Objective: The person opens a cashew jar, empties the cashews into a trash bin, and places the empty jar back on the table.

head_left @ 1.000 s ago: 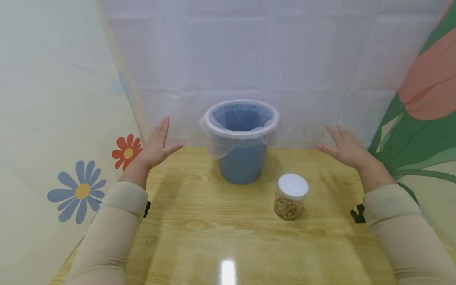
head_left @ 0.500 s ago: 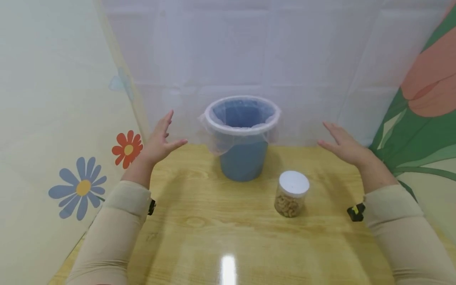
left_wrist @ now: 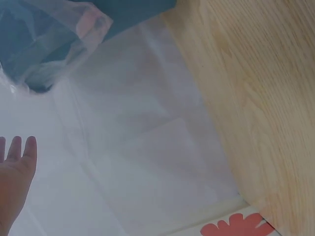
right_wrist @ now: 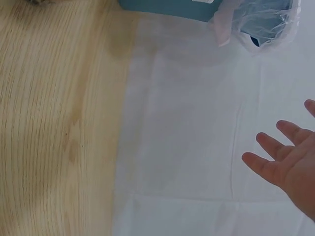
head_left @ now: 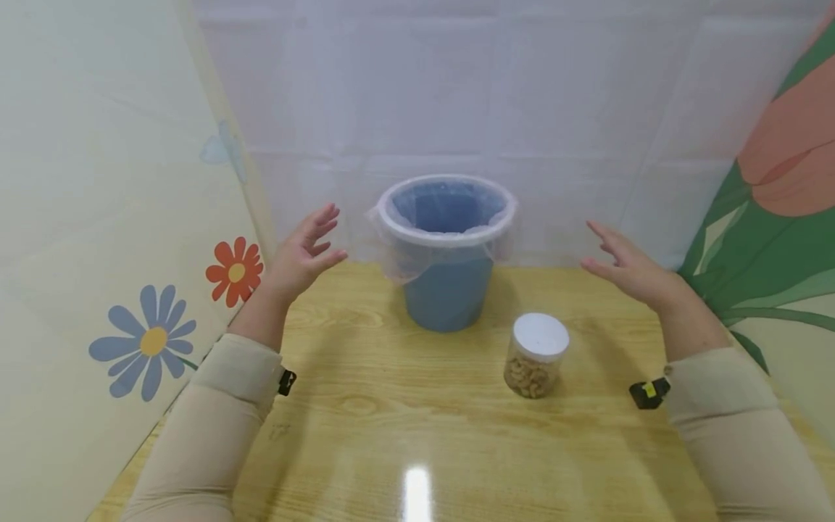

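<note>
A blue trash bin with a white rim stands at the back of the table, lined with a clear plastic bag folded over its edge. To its front right is a clear jar with a white lid, holding nuts that look like cashews. My left hand hovers left of the bin, thumb apart from the loosely bent fingers, touching nothing. On the other side my right hand is raised in the air with relaxed fingers, apart from bin and jar. In the right wrist view its fingers are spread.
The wooden table meets a white sheet-like wall covering behind the bin. Panels with printed flowers flank the left and right sides. Small black devices sit at both wrists.
My left hand has moved slightly right towards the bin, and its fingers have bent a little. My right hand has turned slightly. Bin and jar stay in place on the table.
</note>
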Demonstrator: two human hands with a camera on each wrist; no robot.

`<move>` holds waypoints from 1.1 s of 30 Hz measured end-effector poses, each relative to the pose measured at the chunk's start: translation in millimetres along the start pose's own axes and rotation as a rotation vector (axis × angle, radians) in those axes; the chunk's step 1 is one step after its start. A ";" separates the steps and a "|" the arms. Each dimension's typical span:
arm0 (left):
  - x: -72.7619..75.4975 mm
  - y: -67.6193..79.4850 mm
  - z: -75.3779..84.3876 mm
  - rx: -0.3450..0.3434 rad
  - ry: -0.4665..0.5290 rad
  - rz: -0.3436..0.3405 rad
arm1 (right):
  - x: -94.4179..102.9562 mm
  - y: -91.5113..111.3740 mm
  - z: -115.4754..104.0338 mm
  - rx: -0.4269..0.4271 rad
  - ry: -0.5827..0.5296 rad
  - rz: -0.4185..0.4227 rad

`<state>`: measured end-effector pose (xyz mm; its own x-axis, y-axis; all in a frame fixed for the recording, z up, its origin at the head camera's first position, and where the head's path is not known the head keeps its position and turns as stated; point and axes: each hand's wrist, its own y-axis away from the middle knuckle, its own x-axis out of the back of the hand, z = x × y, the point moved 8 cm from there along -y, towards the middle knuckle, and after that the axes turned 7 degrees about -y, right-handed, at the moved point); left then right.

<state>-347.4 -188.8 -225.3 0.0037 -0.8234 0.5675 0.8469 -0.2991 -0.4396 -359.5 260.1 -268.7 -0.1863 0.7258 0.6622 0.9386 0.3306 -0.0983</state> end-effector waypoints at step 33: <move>-61.8 0.5 21.5 -0.198 0.153 -0.136 | -20.7 18.1 -6.6 0.059 -0.212 -0.103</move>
<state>-335.9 -127.7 -245.6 -0.1957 -0.8279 0.5256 0.7135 -0.4879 -0.5029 -336.7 247.0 -279.2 -0.3428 0.7947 0.5009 0.8942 0.4395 -0.0853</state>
